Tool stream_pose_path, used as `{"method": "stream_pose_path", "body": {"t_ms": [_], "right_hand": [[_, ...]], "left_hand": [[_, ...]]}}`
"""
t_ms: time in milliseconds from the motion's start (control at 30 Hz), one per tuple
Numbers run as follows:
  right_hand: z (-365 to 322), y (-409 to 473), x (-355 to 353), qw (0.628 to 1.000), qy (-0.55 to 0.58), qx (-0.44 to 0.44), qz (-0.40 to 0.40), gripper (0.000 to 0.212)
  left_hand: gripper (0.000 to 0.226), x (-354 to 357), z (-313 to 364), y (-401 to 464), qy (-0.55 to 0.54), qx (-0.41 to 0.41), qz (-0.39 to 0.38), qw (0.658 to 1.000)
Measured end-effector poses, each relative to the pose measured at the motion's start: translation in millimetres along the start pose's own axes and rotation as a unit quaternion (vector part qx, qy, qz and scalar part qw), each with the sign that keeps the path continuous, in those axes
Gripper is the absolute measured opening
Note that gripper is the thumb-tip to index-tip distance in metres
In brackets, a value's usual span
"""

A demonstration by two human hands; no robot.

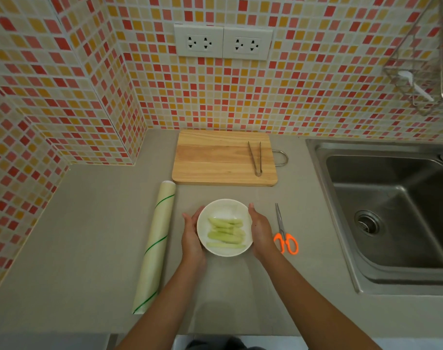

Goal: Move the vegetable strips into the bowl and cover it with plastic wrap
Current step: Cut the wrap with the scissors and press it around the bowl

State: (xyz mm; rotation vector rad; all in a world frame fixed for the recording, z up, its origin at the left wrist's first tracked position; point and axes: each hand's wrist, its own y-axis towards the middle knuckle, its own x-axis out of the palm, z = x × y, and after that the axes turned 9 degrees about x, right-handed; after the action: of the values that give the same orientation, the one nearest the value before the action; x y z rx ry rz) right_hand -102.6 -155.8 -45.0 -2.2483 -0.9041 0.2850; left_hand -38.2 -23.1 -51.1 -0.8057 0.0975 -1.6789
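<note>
A white bowl (224, 227) stands on the grey counter near its front edge. Several pale green vegetable strips (225, 234) lie inside it. My left hand (191, 236) presses flat against the bowl's left side, with the fingers following its curve. My right hand (260, 231) rests against the right side, fingers fairly straight. A faint sheen shows over the far part of the bowl, but I cannot tell whether film covers it. The roll of plastic wrap (155, 246), pale with green lines, lies to the left of the bowl and apart from both hands.
A wooden cutting board (215, 157) lies behind the bowl with metal tongs (255, 157) on its right part. Orange-handled scissors (284, 233) lie right of my right hand. A steel sink (392, 210) fills the right side. Tiled walls close off the back and left.
</note>
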Motion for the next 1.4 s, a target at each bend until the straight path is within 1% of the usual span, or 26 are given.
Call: {"method": "stream_pose_path", "body": {"t_ms": [33, 100, 200, 300, 400, 467, 567, 667, 700, 800, 900, 933, 1033, 1067, 1100, 1167, 1233, 1300, 1400], "right_hand": [[-0.9, -0.5, 0.5, 1.0, 0.005, -0.001, 0.008, 0.045], [-2.3, -1.3, -0.5, 1.0, 0.023, -0.004, 0.02, 0.043], [-1.3, -1.7, -2.0, 0.999, 0.041, -0.011, 0.032, 0.043], [-0.7, -5.3, 1.1, 0.998, 0.057, 0.0, 0.038, 0.043], [-2.0, -7.2, -1.5, 0.997, 0.067, -0.004, 0.047, 0.047], [-3.0, -7.9, -2.1, 0.995, 0.079, -0.014, 0.056, 0.047], [-5.1, -11.3, 4.5, 0.993, 0.103, -0.018, 0.057, 0.042], [-3.6, -12.5, 11.2, 0.991, 0.125, -0.014, 0.052, 0.04], [-2.4, -13.7, 12.1, 0.99, 0.135, -0.009, 0.045, 0.04], [0.4, -16.3, 8.3, 0.987, 0.159, -0.005, 0.014, 0.038], [-7.6, -14.8, 2.0, 0.992, 0.122, -0.025, -0.015, 0.049], [-11.9, -13.6, 0.8, 0.995, 0.097, -0.034, -0.017, 0.048], [-21.1, -10.8, -2.5, 0.996, 0.054, -0.061, -0.02, 0.028], [-21.6, -10.1, -3.4, 0.996, 0.049, -0.071, -0.039, 0.029], [-21.1, -9.7, -4.0, 0.994, 0.047, -0.07, -0.064, 0.034], [-19.8, -9.4, -4.8, 0.992, 0.05, -0.041, -0.104, 0.042], [-20.8, -11.1, -7.0, 0.993, 0.059, -0.016, -0.101, 0.044], [-24.1, -14.8, -9.9, 0.993, 0.074, -0.011, -0.088, 0.043], [-27.1, -16.1, -13.9, 0.995, 0.07, -0.012, -0.068, 0.045]], "left_hand": [[0.065, 1.3, -0.1, 0.4, -0.015, 0.005, 0.027, 0.999], [0.062, 4.5, -0.1, 0.8, 0.008, 0.038, 0.06, 0.997], [0.05, 11.8, -8.5, -5.1, 0.052, 0.075, 0.065, 0.994], [0.048, 18.7, -15.3, -11.2, 0.055, 0.073, 0.066, 0.994], [0.055, 16.3, -12.7, -7.9, 0.05, 0.065, 0.041, 0.996], [0.06, 14.3, -10.4, -5.6, 0.037, 0.075, 0.037, 0.996], [0.062, 17.3, -14.7, -9.3, 0.01, 0.077, 0.064, 0.995], [0.054, 23.3, -15.9, -13.4, -0.02, 0.051, 0.102, 0.993], [0.053, 24.8, -13.8, -11.4, -0.029, 0.043, 0.096, 0.994], [0.05, 26.9, -4.2, -3.5, -0.036, 0.028, 0.041, 0.998], [0.052, 22.9, 3.1, 2.3, -0.044, -0.006, 0.028, 0.999], [0.054, 20.8, 4.4, 3.8, -0.044, -0.018, 0.024, 0.999], [0.059, 17.9, 7.1, 7.1, -0.03, -0.055, 0.0, 0.998], [0.059, 18.0, 9.5, 7.8, -0.024, -0.066, -0.006, 0.998], [0.059, 18.2, 11.9, 8.3, -0.02, -0.077, -0.008, 0.997], [0.062, 17.5, 15.5, 9.9, -0.016, -0.097, -0.014, 0.995], [0.067, 16.5, 15.6, 11.0, -0.008, -0.105, -0.03, 0.994], [0.071, 15.8, 12.9, 11.8, 0.007, -0.102, -0.041, 0.994], [0.068, 15.5, 15.1, 13.0, 0.035, -0.097, -0.052, 0.993]]}}
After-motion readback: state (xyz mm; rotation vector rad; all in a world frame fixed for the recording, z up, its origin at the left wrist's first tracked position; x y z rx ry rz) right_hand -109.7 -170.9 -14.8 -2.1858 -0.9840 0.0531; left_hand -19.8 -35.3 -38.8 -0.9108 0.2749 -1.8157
